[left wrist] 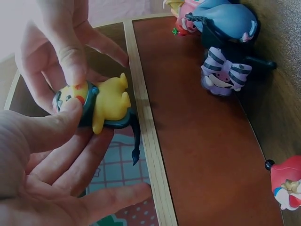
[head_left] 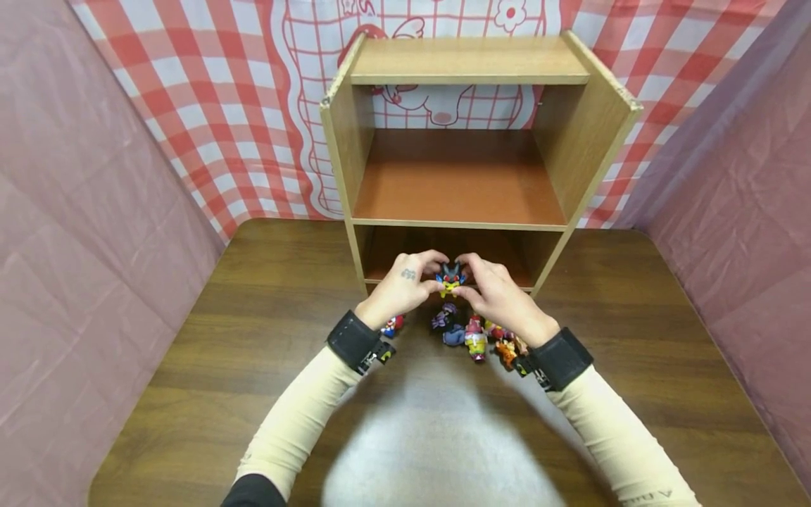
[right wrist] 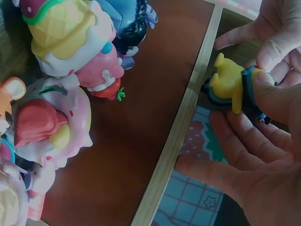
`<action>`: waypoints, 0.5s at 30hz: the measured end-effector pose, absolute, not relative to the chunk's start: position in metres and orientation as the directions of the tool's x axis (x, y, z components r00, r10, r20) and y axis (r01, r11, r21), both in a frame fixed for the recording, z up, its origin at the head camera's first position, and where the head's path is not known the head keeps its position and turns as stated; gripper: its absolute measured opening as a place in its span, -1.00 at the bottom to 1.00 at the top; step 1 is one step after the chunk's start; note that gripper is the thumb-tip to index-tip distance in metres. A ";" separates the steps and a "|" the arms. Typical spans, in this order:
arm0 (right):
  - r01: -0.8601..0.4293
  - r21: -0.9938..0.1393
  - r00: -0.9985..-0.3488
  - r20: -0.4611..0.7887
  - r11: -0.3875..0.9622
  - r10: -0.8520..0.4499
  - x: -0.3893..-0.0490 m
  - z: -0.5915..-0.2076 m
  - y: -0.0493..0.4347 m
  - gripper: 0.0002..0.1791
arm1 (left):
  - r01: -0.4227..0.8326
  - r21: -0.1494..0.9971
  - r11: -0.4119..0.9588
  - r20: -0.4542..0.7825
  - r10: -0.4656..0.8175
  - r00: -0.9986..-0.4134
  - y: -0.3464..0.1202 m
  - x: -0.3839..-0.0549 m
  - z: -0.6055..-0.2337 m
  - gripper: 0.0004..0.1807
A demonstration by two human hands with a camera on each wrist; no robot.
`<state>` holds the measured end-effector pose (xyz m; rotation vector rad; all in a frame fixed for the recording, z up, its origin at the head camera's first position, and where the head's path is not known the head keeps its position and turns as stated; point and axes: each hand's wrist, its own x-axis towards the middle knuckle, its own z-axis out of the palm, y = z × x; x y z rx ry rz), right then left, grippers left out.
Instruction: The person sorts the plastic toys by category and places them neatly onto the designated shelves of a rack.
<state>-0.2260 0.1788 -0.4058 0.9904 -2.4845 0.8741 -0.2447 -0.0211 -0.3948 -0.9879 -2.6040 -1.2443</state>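
Between my two hands I hold a small yellow figurine (head_left: 450, 277) in a dark horned hood with a blue edge. My left hand (head_left: 410, 283) pinches it from the left, and my right hand (head_left: 499, 287) pinches it from the right. In the left wrist view the yellow body (left wrist: 111, 104) and a thin dark tail show, with both thumbs at the head. The right wrist view shows its feet and belly (right wrist: 226, 79) beside the pale shelf edge (right wrist: 188, 108). Both hands are in front of the cabinet's lower compartment.
A wooden cabinet (head_left: 459, 224) with two compartments stands at the table's back. On the table (head_left: 266, 338) near my hands are several figurines: a purple-bowed one (head_left: 445, 315), a blue one (head_left: 453, 336), an ice-cream one (head_left: 475, 339), an orange one (head_left: 505, 351) and a red-and-blue one (head_left: 391, 325).
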 end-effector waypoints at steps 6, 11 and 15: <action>-0.714 -0.349 -0.690 0.496 0.607 -0.526 -0.229 -0.406 0.176 -0.55 | 0.578 0.645 0.500 0.320 0.510 -0.799 -0.019 -0.245 -0.394 -0.60; -0.730 -0.274 -0.667 0.486 0.626 -0.564 -0.231 -0.409 0.175 -0.55 | 0.587 0.613 0.528 0.313 0.520 -0.795 -0.017 -0.246 -0.394 -0.58; -0.725 -0.262 -0.670 0.483 0.637 -0.564 -0.233 -0.408 0.176 -0.55 | 0.591 0.616 0.520 0.333 0.508 -0.794 -0.016 -0.248 -0.395 -0.59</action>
